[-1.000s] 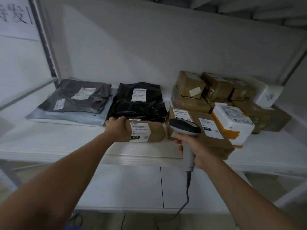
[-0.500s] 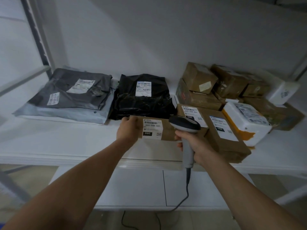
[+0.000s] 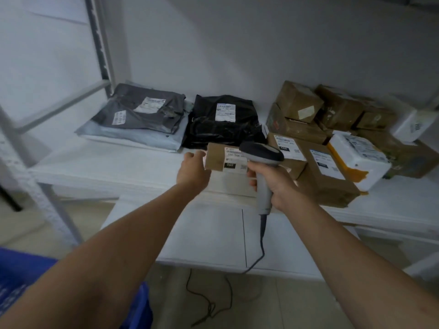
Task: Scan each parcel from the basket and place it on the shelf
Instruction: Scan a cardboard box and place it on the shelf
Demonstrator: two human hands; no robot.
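parcel (image 3: 217, 157): small brown box, shelf (image 3: 118, 167) front edge, black bag (image 3: 223, 124) at its 12, cartons (image 3: 327, 167) at 3 | left hand (image 3: 193, 170): fingers loose at box's 9, holding nothing | right hand (image 3: 278, 186): wrapped round scanner (image 3: 261, 153) | handling: likely light, stiff; pinch short ends, label up

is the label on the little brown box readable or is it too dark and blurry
Head view: light is dim, flat and bluish, no glare; on the small brown parcel only "060" of the label reads, the rest is smeared; the left hand is slightly motion-blurred; the scanner in the right hand overlaps the label's upper right; the wide-angle lens makes the shelf post lean.
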